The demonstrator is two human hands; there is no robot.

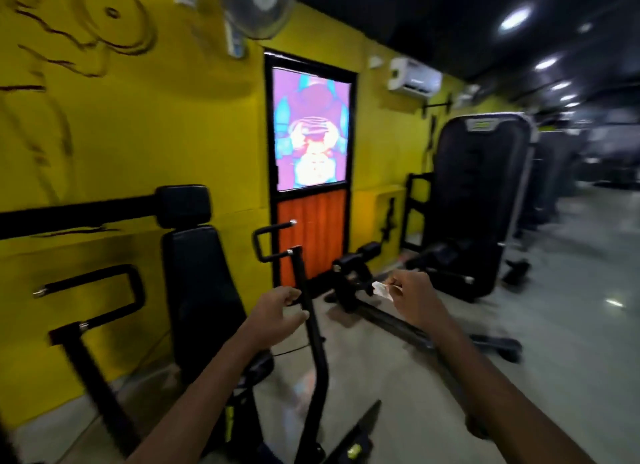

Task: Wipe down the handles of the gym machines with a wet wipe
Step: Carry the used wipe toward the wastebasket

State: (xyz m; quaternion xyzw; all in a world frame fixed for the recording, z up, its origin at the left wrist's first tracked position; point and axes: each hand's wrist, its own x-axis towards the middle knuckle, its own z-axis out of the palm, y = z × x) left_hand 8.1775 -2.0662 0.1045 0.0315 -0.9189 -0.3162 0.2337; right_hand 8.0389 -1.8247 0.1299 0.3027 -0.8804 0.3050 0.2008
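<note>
The right hand (pixel 415 295) pinches a small, crumpled white wet wipe (pixel 381 288) between thumb and fingertips, holding it in the air above the floor (pixel 519 377), to the right of the machine's upright black bar (pixel 313 328) and apart from it. The left hand (pixel 277 316) sits just at that bar, its grip half curled, thumb and fingers spread a little on the bar's left side; whether they actually touch the metal cannot be told (the frame is blurred by motion). Above the left hand, the bar carries a looped black handle (pixel 268 243) with chrome end caps. A matching looped handle (pixel 104 297) juts out at the left edge of view, in front of the yellow wall (pixel 138 134). Between the two handles stands the machine's black padded seat back (pixel 197 283). Beyond the right hand, a low black frame (pixel 398 319) runs across the floor toward a tall black weight-stack machine (pixel 481 200). The floor on the right lies wide toward the far end of the room.
</note>
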